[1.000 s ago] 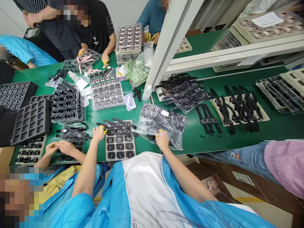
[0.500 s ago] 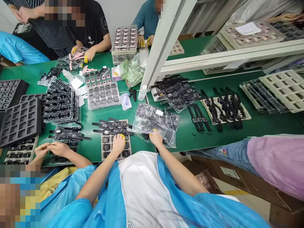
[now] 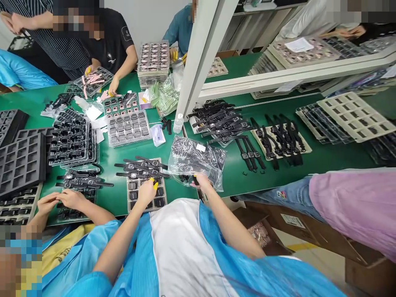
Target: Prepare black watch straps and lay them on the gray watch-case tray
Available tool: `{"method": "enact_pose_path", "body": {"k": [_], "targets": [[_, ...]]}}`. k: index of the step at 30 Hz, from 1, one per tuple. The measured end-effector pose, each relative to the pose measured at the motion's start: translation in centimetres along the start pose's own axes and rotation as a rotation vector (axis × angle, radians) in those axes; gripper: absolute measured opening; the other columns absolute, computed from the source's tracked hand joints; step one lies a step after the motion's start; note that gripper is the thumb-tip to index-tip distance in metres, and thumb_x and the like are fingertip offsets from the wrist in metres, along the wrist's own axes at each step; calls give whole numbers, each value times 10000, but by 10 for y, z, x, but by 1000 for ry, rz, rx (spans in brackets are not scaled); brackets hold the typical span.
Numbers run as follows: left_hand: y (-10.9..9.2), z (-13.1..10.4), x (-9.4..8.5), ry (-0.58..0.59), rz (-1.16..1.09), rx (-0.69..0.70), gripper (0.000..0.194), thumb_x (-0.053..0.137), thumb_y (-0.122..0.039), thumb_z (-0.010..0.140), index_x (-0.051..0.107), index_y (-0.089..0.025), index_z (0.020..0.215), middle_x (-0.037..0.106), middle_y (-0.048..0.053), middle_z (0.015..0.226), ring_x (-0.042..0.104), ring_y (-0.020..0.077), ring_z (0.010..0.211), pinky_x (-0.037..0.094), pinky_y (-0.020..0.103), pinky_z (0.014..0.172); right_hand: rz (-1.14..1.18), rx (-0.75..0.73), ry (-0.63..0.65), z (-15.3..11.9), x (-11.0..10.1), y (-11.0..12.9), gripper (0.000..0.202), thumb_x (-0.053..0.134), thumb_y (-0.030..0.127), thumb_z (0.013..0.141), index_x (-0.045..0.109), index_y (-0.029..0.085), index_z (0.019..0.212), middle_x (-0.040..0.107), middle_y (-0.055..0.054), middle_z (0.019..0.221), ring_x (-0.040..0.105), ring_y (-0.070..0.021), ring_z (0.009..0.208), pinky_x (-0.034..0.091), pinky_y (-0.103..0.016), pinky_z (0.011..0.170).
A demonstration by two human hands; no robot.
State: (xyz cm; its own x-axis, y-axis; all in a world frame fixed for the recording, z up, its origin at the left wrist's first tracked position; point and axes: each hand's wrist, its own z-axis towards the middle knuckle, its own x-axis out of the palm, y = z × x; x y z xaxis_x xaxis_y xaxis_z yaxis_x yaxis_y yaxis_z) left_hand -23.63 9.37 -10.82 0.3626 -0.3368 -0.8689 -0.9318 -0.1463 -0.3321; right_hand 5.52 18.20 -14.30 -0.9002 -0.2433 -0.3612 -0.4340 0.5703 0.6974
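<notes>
My left hand (image 3: pixel 147 191), with yellow finger covers, is closed over a cream tray (image 3: pixel 129 198) of dark square pieces; what it holds, if anything, is too small to make out. Black watches with straps (image 3: pixel 142 168) lie across the tray's far half, just beyond that hand. At the near edge of a clear plastic bag (image 3: pixel 198 154) with black items inside, my right hand (image 3: pixel 202 181) pinches a small black piece. The bag lies flat on the green table, to the right of the tray.
A co-worker's hands (image 3: pixel 58 200) are at the left beside stacked trays (image 3: pixel 69 142). A small bottle (image 3: pixel 178 123) stands near the white frame post (image 3: pixel 202 53). More watches (image 3: pixel 221 121) and a tray of straps (image 3: pixel 280 138) lie to the right. Across the table, another person handles pink strips (image 3: pixel 94 80).
My right hand has drawn back slightly from inside the bag's opening, and a black piece now shows in its fingers. The whole view has shifted a little.
</notes>
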Motion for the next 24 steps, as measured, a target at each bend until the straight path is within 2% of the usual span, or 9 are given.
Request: {"method": "enact_pose_path", "body": {"k": [3,5,7,9,11,14,18,21,24], "targets": [[6,-27,-7,-7,-171,-43,144,474,-282,1037,557,-192,1111,692,52,835,649,195,739,509,312,706,193,58,211,-43,-9,0,280,517,499,911,506,233,823,618,-52,724,490,-152,549,354,-290,482],[2,-45,-10,-9,-490,-56,180,474,-365,1047,521,-207,1120,672,6,781,606,153,643,495,273,652,281,61,327,-73,-9,5,323,531,544,892,537,223,859,623,-54,720,415,-129,505,282,-283,451],[-10,-58,-13,5,-869,-48,260,498,-451,1036,500,-212,1139,655,-15,775,576,129,623,489,252,640,392,47,444,-101,-5,17,436,520,643,896,561,211,858,540,-9,638,331,-106,486,229,-271,447],[-26,-65,-20,32,-1064,-4,319,523,-477,1024,497,-209,1195,653,-7,822,586,126,671,502,254,670,514,3,550,-123,3,34,547,524,744,887,543,208,777,444,31,590,293,-95,494,217,-258,455],[-43,-67,-30,41,-1074,64,337,523,-433,1029,505,-198,1270,673,27,913,621,142,757,527,275,719,566,-76,617,-140,11,53,579,605,766,855,527,204,740,466,32,618,364,-97,532,291,-247,482],[-59,-65,-49,0,-1002,193,336,502,-308,1032,527,-197,1348,703,96,1145,679,187,952,562,341,866,567,-151,722,-156,19,75,520,768,666,801,541,203,869,570,30,695,500,-108,592,410,-244,553],[-60,-63,-66,-81,-817,439,493,473,-78,934,553,-227,1396,656,108,1364,634,236,1238,511,420,1076,527,-184,813,-164,25,86,503,748,637,840,482,219,926,549,78,625,445,-78,465,340,-220,457],[-55,-63,-70,-101,-710,560,619,442,1,850,568,-237,1407,655,99,1363,614,238,1280,511,428,1096,498,-192,847,-165,27,86,485,678,656,885,464,221,861,516,85,582,398,-67,430,295,-216,425],[-53,-65,-70,-92,-656,592,642,434,12,832,568,-230,1412,662,104,1329,620,241,1269,527,429,1085,545,-133,862,-166,30,85,491,694,651,868,459,223,819,497,87,536,370,-71,415,289,-218,418]]}}
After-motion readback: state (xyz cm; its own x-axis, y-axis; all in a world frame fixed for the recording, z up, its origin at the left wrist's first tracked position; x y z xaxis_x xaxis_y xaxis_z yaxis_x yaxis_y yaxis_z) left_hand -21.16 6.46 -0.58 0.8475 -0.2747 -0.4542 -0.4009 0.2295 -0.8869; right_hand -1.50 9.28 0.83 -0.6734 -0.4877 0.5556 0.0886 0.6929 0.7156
